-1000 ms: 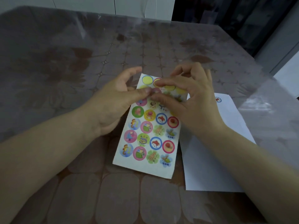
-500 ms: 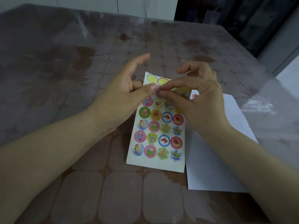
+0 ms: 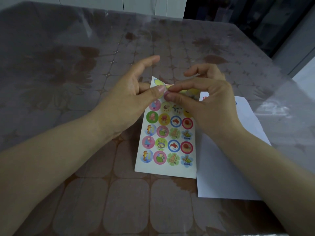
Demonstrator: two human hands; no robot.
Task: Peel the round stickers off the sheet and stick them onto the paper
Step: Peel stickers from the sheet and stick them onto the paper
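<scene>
Clear plastic film covers the brown, tile-patterned table [image 3: 85,193], shown from the head camera.

Left: the left hand [image 3: 129,97] grips the far left corner of the sticker sheet [image 3: 163,169]. The thumb lies on top of the sheet, curled fingers are tucked against its edge, and the index finger is raised free.

Centre: the sticker sheet lies lengthwise on the table, its near end flat and its far end lifted slightly between the two hands. Rows of round cartoon stickers, four across, fill the near part. A blue-rimmed yellow circle [image 3: 157,82] sits at the far left corner.

The two hands meet over the far end of the sheet, thumb tips almost touching. The right hand [image 3: 211,106] pinches with thumb and forefinger at the far rows. What it nips appears to be the edge of a red-rimmed round sticker [image 3: 171,86], though the fingers hide most of it. The other fingers of this hand curl above, touching nothing.

Right: a sheet of white paper [image 3: 221,176] lies flat just beside the sticker sheet, partly under the right forearm. Near its far edge it carries a red-rimmed sticker [image 3: 205,97] and a blue-rimmed one [image 3: 236,103], both half hidden by the hand.
</scene>
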